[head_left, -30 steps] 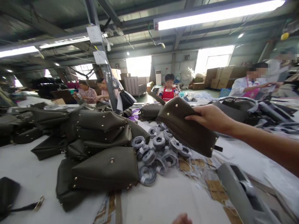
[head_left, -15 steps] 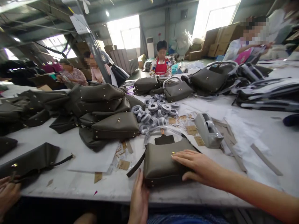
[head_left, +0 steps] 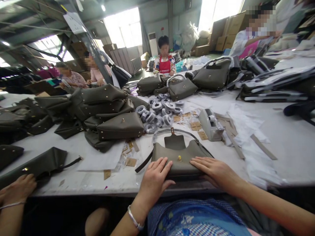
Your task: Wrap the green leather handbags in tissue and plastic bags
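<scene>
An olive-grey handbag [head_left: 180,153] lies flat at the near edge of the white worktable [head_left: 283,137], its flap and strap pointing away from me. My left hand [head_left: 154,178] rests flat on the bag's left half, fingers stretched out. My right hand [head_left: 216,170] lies flat on its right half, fingers spread. A small gold stud shows between the two hands. Neither hand grips anything.
A heap of olive bags [head_left: 108,114] fills the table's left. Rolls of grey tape [head_left: 157,113] and a tape dispenser [head_left: 210,124] sit behind my bag. Another person's hand [head_left: 18,188] holds a bag at the near left. Several co-workers sit at the far side.
The bag went from held up in my right hand to lying on the table edge. My left hand rose from below the edge onto the bag; both hands now lie flat on it.
</scene>
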A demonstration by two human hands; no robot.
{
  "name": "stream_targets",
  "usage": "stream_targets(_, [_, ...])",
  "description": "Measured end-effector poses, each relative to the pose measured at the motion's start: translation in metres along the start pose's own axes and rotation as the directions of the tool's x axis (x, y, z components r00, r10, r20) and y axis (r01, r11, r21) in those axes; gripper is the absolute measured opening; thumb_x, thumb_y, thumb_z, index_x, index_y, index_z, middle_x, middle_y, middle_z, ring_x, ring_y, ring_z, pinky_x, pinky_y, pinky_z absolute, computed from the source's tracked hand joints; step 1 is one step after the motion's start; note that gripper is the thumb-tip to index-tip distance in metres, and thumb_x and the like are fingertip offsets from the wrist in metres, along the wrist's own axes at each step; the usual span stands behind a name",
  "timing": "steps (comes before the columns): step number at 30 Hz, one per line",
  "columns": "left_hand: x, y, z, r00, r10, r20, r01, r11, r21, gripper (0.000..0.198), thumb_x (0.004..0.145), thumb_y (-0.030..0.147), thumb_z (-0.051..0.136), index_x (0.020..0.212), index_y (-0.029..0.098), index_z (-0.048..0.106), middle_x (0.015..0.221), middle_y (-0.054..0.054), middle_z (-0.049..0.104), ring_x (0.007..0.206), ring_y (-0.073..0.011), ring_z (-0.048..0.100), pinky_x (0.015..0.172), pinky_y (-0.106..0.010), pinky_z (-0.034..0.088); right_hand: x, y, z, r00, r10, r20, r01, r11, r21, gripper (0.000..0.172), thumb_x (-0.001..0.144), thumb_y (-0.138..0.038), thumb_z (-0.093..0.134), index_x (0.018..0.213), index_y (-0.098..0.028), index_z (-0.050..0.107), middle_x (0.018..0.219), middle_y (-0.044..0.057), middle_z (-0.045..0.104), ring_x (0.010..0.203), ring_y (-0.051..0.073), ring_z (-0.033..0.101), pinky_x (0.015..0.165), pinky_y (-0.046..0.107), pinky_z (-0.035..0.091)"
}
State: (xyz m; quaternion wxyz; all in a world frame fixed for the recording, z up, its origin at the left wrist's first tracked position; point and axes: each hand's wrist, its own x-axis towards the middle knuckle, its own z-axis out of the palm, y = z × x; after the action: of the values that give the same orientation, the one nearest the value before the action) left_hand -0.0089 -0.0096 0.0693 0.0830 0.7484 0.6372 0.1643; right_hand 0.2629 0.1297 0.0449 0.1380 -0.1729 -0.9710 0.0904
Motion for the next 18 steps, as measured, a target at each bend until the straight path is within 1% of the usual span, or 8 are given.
stream_targets(2, [0.005, 0.001, -0.004, 1.000, 0.015, 0.026, -0.015, 0.999, 0.029, 0.078, 0.080, 0.044, 0.074, 0.148, 0.031, 0.040, 0.149, -0.012, 0.048, 0.134, -0.0366, 0.046, 0.109, -0.055, 0.039, 0.002, -0.006, -0.006, 1.000, 0.017, 0.003, -0.017, 1.000, -0.016, 0.069, 0.088, -0.020, 0.063, 0.151, -0.024, 0.038, 0.149, 0.010, 0.048, 0.134, 0.029, 0.048, 0.109, 0.050, 0.044])
stream_targets(5, [0.014, -0.004, -0.001, 0.994, 0.098, 0.050, -0.100, 0.994, 0.040, 0.080, 0.080, 0.038, 0.076, 0.149, 0.030, 0.038, 0.152, -0.013, 0.044, 0.138, -0.0353, 0.042, 0.114, -0.057, 0.031, 0.010, -0.008, -0.002, 1.000, -0.018, -0.008, 0.018, 0.999, -0.046, 0.076, 0.088, -0.025, 0.067, 0.154, -0.024, 0.031, 0.156, 0.010, 0.038, 0.142, 0.031, 0.037, 0.114, 0.055, 0.036])
stream_targets(7, [0.016, -0.011, 0.011, 0.986, 0.156, 0.053, -0.157, 0.987, 0.019, 0.071, 0.086, 0.031, 0.071, 0.149, 0.033, 0.038, 0.152, -0.010, 0.045, 0.140, -0.0321, 0.041, 0.116, -0.056, 0.028, 0.013, -0.006, 0.009, 0.999, -0.045, -0.023, 0.044, 0.997, -0.069, 0.070, 0.091, -0.020, 0.062, 0.154, -0.025, 0.032, 0.154, 0.009, 0.040, 0.141, 0.030, 0.038, 0.114, 0.054, 0.037])
stream_targets(10, [0.009, -0.019, 0.038, 0.987, 0.163, 0.002, -0.163, 0.985, 0.047, 0.058, 0.094, 0.016, 0.054, 0.146, 0.037, 0.040, 0.150, -0.003, 0.048, 0.140, -0.0266, 0.042, 0.116, -0.052, 0.032, 0.007, -0.004, 0.028, 0.995, -0.082, -0.048, 0.078, 0.994, -0.079, 0.062, 0.094, -0.010, 0.051, 0.152, -0.027, 0.036, 0.149, 0.005, 0.048, 0.136, 0.026, 0.045, 0.111, 0.050, 0.041])
stream_targets(11, [0.005, -0.021, 0.047, 0.987, 0.156, -0.025, -0.154, 0.985, 0.080, 0.057, 0.095, 0.013, 0.049, 0.146, 0.037, 0.041, 0.150, -0.002, 0.048, 0.140, -0.0252, 0.041, 0.116, -0.051, 0.033, 0.004, -0.005, 0.031, 0.995, -0.085, -0.051, 0.082, 0.994, -0.066, 0.061, 0.094, -0.009, 0.049, 0.151, -0.027, 0.038, 0.149, 0.004, 0.049, 0.135, 0.025, 0.047, 0.110, 0.049, 0.042])
stream_targets(13, [-0.003, -0.020, 0.058, 0.987, 0.146, -0.060, -0.137, 0.981, 0.139, 0.059, 0.094, 0.009, 0.046, 0.147, 0.035, 0.040, 0.152, -0.001, 0.045, 0.142, -0.0243, 0.039, 0.117, -0.051, 0.033, 0.001, -0.009, 0.030, 0.998, -0.058, -0.041, 0.057, 0.998, -0.012, 0.056, 0.095, -0.018, 0.053, 0.149, -0.025, 0.041, 0.148, 0.005, 0.050, 0.134, 0.026, 0.048, 0.110, 0.049, 0.043])
stream_targets(16, [-0.006, -0.013, 0.053, 0.992, 0.118, -0.049, -0.111, 0.987, 0.117, 0.061, 0.090, 0.015, 0.055, 0.147, 0.030, 0.041, 0.153, -0.002, 0.044, 0.142, -0.0249, 0.039, 0.118, -0.050, 0.031, 0.013, -0.014, 0.012, 0.996, 0.084, 0.020, -0.085, 0.992, 0.098, 0.046, 0.096, -0.039, 0.057, 0.138, -0.022, 0.055, 0.137, 0.007, 0.061, 0.124, 0.027, 0.057, 0.104, 0.046, 0.048])
stream_targets(18, [-0.002, -0.007, 0.037, 0.995, 0.094, -0.035, -0.093, 0.995, 0.041, 0.057, 0.089, 0.027, 0.061, 0.145, 0.029, 0.045, 0.150, -0.003, 0.048, 0.139, -0.0256, 0.043, 0.118, -0.050, 0.032, 0.031, -0.015, -0.003, 0.981, 0.182, 0.063, -0.189, 0.972, 0.141, 0.037, 0.098, -0.040, 0.053, 0.128, -0.020, 0.063, 0.124, 0.008, 0.068, 0.113, 0.025, 0.063, 0.097, 0.043, 0.052])
